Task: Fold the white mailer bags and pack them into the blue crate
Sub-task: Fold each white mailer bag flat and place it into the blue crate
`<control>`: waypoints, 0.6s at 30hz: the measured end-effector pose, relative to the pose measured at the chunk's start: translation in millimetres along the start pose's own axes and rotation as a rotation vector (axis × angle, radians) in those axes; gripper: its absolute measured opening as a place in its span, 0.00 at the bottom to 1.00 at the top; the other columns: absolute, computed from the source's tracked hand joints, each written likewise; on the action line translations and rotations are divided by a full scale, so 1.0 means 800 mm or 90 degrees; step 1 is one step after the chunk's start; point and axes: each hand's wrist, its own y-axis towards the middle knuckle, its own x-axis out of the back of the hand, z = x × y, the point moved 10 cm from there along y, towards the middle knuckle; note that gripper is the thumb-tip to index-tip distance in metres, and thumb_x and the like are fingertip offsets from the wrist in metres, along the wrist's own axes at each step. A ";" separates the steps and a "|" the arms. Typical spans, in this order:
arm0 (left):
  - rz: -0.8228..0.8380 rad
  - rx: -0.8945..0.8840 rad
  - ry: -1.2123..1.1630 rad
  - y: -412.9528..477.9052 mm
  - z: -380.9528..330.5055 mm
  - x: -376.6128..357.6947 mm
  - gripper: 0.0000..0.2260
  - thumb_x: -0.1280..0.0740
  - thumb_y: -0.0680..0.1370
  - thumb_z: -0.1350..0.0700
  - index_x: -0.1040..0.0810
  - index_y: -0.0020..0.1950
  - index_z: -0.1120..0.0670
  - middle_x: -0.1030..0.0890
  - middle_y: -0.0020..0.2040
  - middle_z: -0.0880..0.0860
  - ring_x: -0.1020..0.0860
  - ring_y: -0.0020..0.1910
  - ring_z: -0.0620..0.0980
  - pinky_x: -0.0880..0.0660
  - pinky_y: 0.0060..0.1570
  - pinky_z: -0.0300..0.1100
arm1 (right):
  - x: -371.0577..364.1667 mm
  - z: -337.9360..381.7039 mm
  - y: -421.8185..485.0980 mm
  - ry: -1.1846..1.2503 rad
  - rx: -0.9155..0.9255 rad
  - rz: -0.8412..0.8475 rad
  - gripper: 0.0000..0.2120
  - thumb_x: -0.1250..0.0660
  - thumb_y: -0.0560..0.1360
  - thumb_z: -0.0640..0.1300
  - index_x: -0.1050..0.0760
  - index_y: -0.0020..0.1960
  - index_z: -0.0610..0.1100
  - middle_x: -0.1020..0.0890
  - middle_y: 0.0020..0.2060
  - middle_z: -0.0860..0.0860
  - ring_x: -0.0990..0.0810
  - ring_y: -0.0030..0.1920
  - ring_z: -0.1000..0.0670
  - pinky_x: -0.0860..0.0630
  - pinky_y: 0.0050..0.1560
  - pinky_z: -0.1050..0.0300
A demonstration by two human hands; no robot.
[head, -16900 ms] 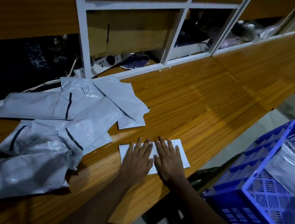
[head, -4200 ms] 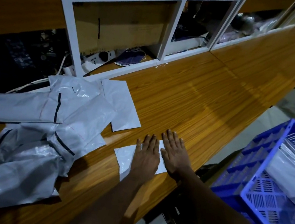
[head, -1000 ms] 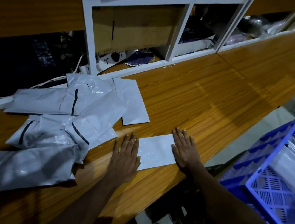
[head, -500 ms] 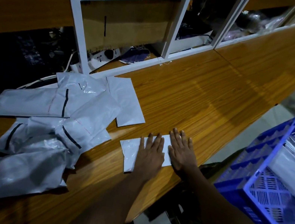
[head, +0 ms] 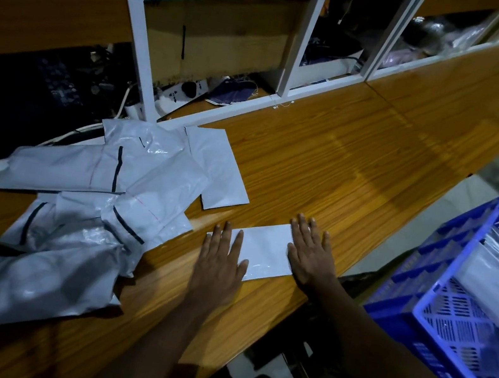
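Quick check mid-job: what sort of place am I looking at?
Probably a small warehouse or shop packing room: a pile of mailer bags on a long wooden counter, a blue crate beside it, and cluttered white shelving behind.

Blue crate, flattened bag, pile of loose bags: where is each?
blue crate (head: 409, 277): head view, ribbed left wall.
flattened bag (head: 266, 253): head view, its uncovered middle.
pile of loose bags (head: 139, 199): head view, middle of the heap.
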 end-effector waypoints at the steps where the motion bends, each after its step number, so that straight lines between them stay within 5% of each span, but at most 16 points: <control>1: 0.004 0.005 0.006 -0.004 0.005 0.001 0.30 0.54 0.83 0.42 0.39 0.80 0.58 0.42 0.80 0.62 0.44 0.79 0.62 0.41 0.75 0.60 | 0.002 0.002 -0.003 -0.002 -0.003 -0.003 0.35 0.71 0.79 0.61 0.60 0.82 0.47 0.60 0.81 0.49 0.63 0.80 0.45 0.59 0.77 0.37; 5: -0.007 0.025 0.039 -0.016 0.018 0.014 0.30 0.52 0.81 0.43 0.35 0.78 0.59 0.37 0.78 0.63 0.39 0.77 0.62 0.39 0.73 0.64 | 0.008 0.012 -0.016 0.002 -0.054 -0.030 0.37 0.73 0.79 0.60 0.54 0.82 0.43 0.53 0.81 0.43 0.58 0.80 0.40 0.59 0.77 0.36; 8: -0.034 -0.018 0.060 -0.001 -0.003 0.030 0.26 0.48 0.82 0.49 0.33 0.76 0.60 0.35 0.77 0.62 0.37 0.76 0.63 0.40 0.72 0.65 | 0.019 0.067 -0.019 0.080 0.023 -0.090 0.32 0.61 0.83 0.55 0.40 0.78 0.37 0.40 0.77 0.38 0.45 0.78 0.36 0.46 0.74 0.30; 13: 0.061 -0.005 0.041 0.037 -0.036 0.005 0.28 0.26 0.74 0.52 0.26 0.71 0.58 0.27 0.72 0.60 0.32 0.74 0.60 0.35 0.71 0.60 | 0.008 0.128 -0.011 0.097 0.090 -0.048 0.31 0.54 0.82 0.56 0.36 0.76 0.37 0.32 0.74 0.39 0.38 0.76 0.36 0.39 0.72 0.31; 15: 0.074 0.001 0.038 0.031 -0.032 -0.006 0.28 0.28 0.75 0.52 0.28 0.73 0.58 0.29 0.74 0.59 0.34 0.75 0.59 0.38 0.73 0.58 | -0.003 0.119 -0.012 0.070 0.078 -0.045 0.31 0.60 0.84 0.56 0.37 0.77 0.39 0.34 0.76 0.41 0.39 0.77 0.38 0.38 0.72 0.32; 18: 0.037 -0.033 0.042 0.024 -0.026 -0.007 0.25 0.39 0.82 0.49 0.33 0.77 0.59 0.33 0.77 0.59 0.36 0.76 0.62 0.36 0.72 0.59 | -0.011 0.098 -0.007 0.058 0.060 -0.054 0.32 0.67 0.83 0.58 0.48 0.81 0.46 0.46 0.80 0.49 0.52 0.80 0.46 0.51 0.78 0.39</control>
